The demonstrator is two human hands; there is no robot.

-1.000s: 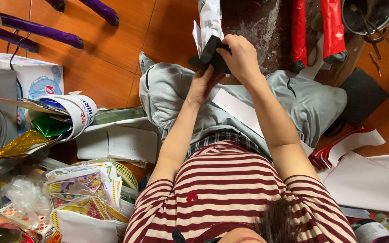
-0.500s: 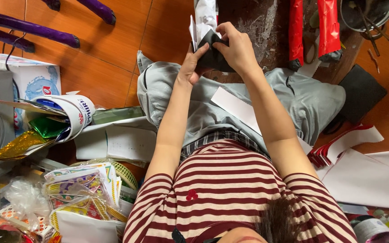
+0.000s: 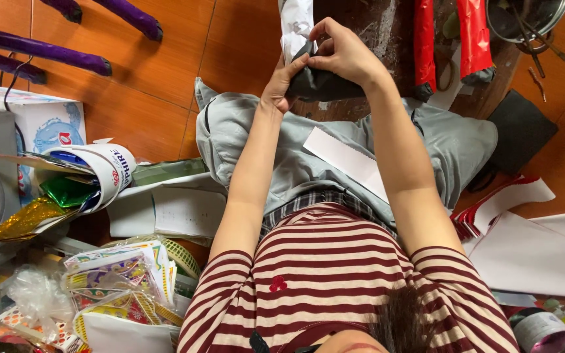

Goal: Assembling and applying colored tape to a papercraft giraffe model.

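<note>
A dark folded piece [image 3: 322, 84], paper or cloth by the look of it, sits pinched between both hands above the seated person's knees, with a white printed sheet [image 3: 295, 26] rising from its upper edge. The left hand [image 3: 284, 82] grips the dark piece's left end, thumb and fingers closed on it; the right hand [image 3: 342, 52] curls over the top, fingertips pressing where white meets dark. The work appears to be at the folding or wrapping stage, the dark layer being closed around the white sheet; the next move would seem to call for a firm hold by the left hand while the right creases or tucks the edge.

A white paper strip [image 3: 348, 160] lies across the grey-trousered lap. Ahead, red foil-wrapped pieces [image 3: 469, 36] rest on a worn dark board [image 3: 387, 29], beside a metal pot [image 3: 524, 19] holding tools. Loose white sheets [image 3: 531, 252] lie to the right on the orange tiled floor [image 3: 165, 85]; a roll of tape [image 3: 102, 173], gold foil [image 3: 24, 219] and printed packets [image 3: 119, 274] crowd the left.

Compared with half a second earlier, the hands have shifted little, the left thumb now tucked closer under the bundle and the dark piece drawn more to the right.
</note>
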